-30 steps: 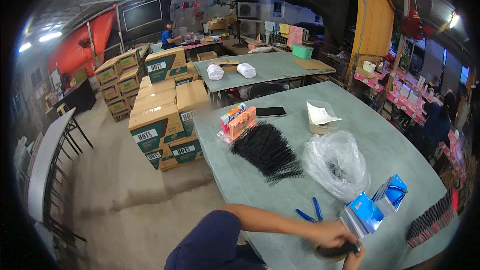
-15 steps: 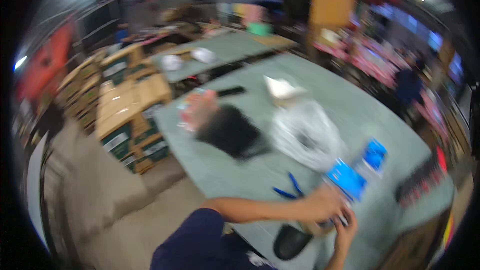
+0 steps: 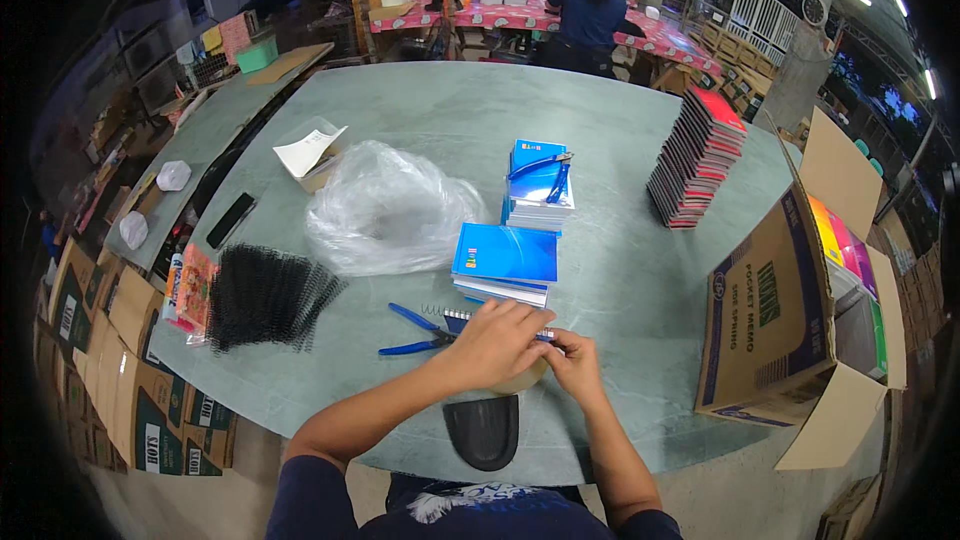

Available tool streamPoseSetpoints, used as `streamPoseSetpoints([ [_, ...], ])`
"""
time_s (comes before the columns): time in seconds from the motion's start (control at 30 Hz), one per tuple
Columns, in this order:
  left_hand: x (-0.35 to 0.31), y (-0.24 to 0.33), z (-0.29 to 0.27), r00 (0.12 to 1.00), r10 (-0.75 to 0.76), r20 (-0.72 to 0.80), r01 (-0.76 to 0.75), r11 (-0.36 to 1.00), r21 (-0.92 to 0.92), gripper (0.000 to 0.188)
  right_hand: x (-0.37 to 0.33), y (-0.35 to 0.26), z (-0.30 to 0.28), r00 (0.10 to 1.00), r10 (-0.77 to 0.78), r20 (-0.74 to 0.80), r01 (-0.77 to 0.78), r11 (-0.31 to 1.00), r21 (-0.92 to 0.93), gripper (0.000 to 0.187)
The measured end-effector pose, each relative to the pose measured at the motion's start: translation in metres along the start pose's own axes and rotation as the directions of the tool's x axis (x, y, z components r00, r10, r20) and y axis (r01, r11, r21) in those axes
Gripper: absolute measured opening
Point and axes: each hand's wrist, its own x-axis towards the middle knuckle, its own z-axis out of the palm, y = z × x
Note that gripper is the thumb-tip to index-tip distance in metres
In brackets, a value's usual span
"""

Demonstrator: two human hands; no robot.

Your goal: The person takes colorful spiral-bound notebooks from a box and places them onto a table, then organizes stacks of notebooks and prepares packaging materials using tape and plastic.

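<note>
- Near the front of the table [image 3: 640, 360], a notebook [image 3: 457, 323] is sitting between both hands, mostly covered by them.
- Visible long axis is running left to right, dipping slightly rightward; a coil [image 3: 432, 310] is sticking out past its left end, pointing left.
- Left hand [image 3: 500, 342] is arching palm-down over the notebook, fingers bent close together, holding it; thumb is hiding.
- Right hand [image 3: 576, 360] is pinching the right end, thumb and forefinger nearly closed.
- Pliers [image 3: 412, 348], blue-handled, are lying just left of the left hand, handles pointing left.
- Black pad [image 3: 482, 432] is lying nearer the body.
- Beyond the hands, a blue stack [image 3: 505, 255] is standing; farther left, black coils [image 3: 265, 295] are lying heaped.
- Carton [image 3: 765, 310] is standing open at right.
</note>
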Motion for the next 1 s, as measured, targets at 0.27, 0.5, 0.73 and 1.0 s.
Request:
streamPoseSetpoints([
  [0.27,0.001,-0.001,-0.016,0.979,-0.065,0.192,0.037,0.988,0.147,0.029,0.001,-0.007,0.002,0.998,0.037,0.047,-0.036,0.999,-0.025,0.014],
  [0.5,0.007,-0.001,0.008,1.0,0.017,0.003,-0.017,0.999,-0.029,0.021,0.0,-0.001,-0.002,0.999,-0.03,0.016,0.031,0.996,-0.089,0.01],
  [0.73,0.008,0.01,0.007,0.998,-0.059,-0.012,0.057,0.994,-0.097,0.02,-0.004,0.011,-0.001,0.999,0.021,0.032,-0.016,0.99,-0.138,0.017],
  [1.0,-0.009,-0.007,-0.034,0.945,-0.034,-0.324,0.024,0.999,-0.034,0.028,-0.028,-0.048,-0.041,0.955,-0.16,-0.249,0.106,0.971,-0.216,0.024],
])
